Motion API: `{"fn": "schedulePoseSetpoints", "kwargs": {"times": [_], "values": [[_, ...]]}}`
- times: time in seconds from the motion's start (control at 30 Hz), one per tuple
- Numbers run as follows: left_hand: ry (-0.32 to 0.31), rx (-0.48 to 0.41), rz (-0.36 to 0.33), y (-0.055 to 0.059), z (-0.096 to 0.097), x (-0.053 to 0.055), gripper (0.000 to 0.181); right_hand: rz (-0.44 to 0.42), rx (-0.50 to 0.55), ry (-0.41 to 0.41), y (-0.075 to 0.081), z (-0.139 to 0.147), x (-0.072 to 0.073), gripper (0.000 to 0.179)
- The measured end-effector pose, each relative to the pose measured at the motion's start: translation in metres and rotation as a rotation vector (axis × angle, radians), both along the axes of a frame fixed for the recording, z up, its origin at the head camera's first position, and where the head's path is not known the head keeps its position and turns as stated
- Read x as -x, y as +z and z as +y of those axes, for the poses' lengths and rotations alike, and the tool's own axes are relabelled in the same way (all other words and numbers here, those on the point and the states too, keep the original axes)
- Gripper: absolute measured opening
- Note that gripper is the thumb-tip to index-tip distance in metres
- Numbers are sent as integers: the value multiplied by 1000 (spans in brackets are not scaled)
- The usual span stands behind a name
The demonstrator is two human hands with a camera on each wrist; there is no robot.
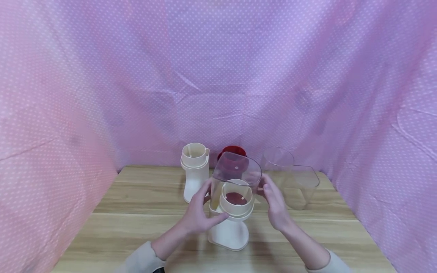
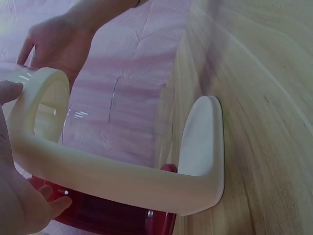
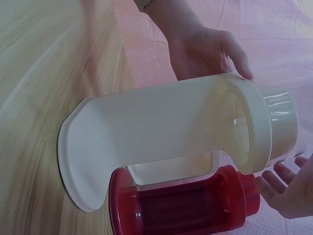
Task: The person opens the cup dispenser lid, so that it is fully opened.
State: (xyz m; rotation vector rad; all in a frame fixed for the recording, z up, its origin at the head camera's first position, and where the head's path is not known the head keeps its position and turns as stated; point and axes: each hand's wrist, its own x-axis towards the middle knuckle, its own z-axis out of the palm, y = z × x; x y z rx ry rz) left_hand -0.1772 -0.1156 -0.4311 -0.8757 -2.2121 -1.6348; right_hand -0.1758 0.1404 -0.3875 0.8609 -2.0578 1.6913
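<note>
A white stand [image 1: 229, 236] with a round collar, a column and a flat rounded base stands upright on the table. A clear, open-topped container [image 1: 252, 168] rises from around its collar. My left hand [image 1: 198, 213] holds the stand's left side, thumb along the collar [image 3: 254, 122] and the other fingers spread behind it. At the right side of the clear container, my right hand [image 1: 275, 204] reaches with fingers loosely bent against its wall. In the right wrist view, the fingertips of my right hand [image 3: 293, 193] lie near the collar's lower edge.
A second white stand [image 1: 195, 176] is at the back left. Behind the clear container is a red stand [image 3: 176, 205], partly hidden. Two more clear containers [image 1: 302, 189] stand at the right on the wooden table [image 1: 143, 227]. Pink dotted cloth [image 1: 211, 68] encloses the back and sides.
</note>
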Motion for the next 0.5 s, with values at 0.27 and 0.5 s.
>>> {"fn": "schedulePoseSetpoints", "kwargs": {"times": [0.27, 0.5], "values": [[52, -38, 4, -4, 4, -1, 90, -24, -33, 15, 0, -3, 2, 46], [162, -41, 28, -4, 13, -10, 107, 3, -23, 51, 0, -8, 9, 49]]}}
